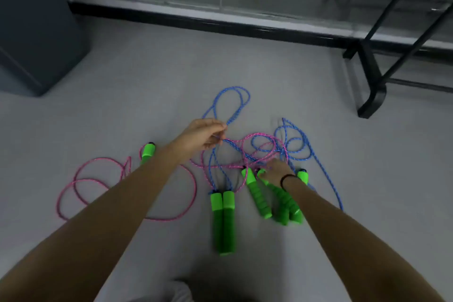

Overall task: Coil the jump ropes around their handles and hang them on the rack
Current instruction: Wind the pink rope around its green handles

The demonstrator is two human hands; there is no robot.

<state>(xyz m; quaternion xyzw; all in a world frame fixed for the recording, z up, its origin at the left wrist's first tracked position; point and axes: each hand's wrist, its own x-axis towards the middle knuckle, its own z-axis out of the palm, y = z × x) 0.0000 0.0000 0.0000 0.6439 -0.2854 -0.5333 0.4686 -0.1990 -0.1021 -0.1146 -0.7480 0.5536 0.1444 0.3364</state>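
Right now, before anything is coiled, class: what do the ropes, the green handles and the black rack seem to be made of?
Blue rope and pink rope: braided fibre cord, probably nylon or cotton; flecked weave, matte, limp. Green handles: matte, likely foam over plastic; some ribbed. Rack: probably painted metal; thin, straight, slightly glossy black bars.

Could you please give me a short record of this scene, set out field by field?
surface: grey floor
ropes: pink and blue, tangled, none coiled
handles: green, lying on the floor, one pair side by side
left hand: pinches ropes at the tangle's edge
right hand: down on the tangle by the handles, grip unclear
rack: black, at right, no rope on the part in view
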